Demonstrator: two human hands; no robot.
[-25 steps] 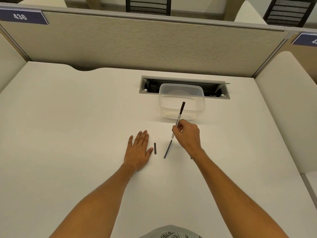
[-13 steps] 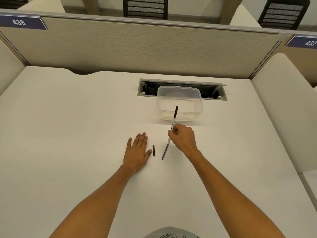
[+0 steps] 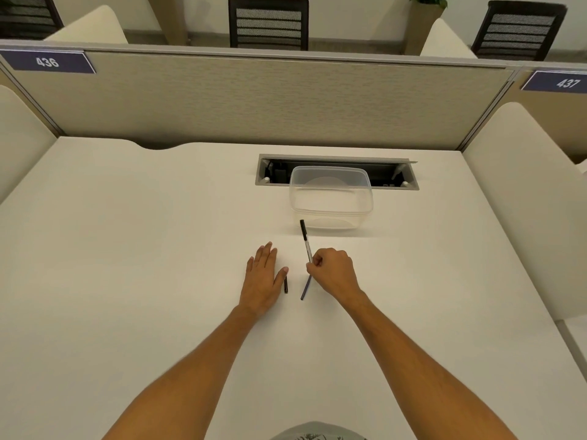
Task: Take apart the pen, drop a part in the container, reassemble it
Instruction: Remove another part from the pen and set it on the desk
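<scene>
Right hand (image 3: 333, 273) fisted around slim white pen barrel with black end (image 3: 305, 241), black end tilted away toward clear plastic container (image 3: 330, 198) beyond knuckles. Thin dark refill (image 3: 306, 287) just left of wrist. Left hand (image 3: 263, 277) flat, empty; short black cap (image 3: 286, 284) beside thumb.

A white desk (image 3: 127, 249) faces a beige partition (image 3: 286, 100), with seemingly mesh-backed chairs (image 3: 268, 22) beyond.

The right hand (image 3: 333, 271) covers the middle of the pen barrel (image 3: 305, 241), so its grip there stays unseen. The clear container (image 3: 330, 214) hides part of the cable tray (image 3: 336, 173), and the counter (image 3: 127, 249) runs off the bottom edge.
</scene>
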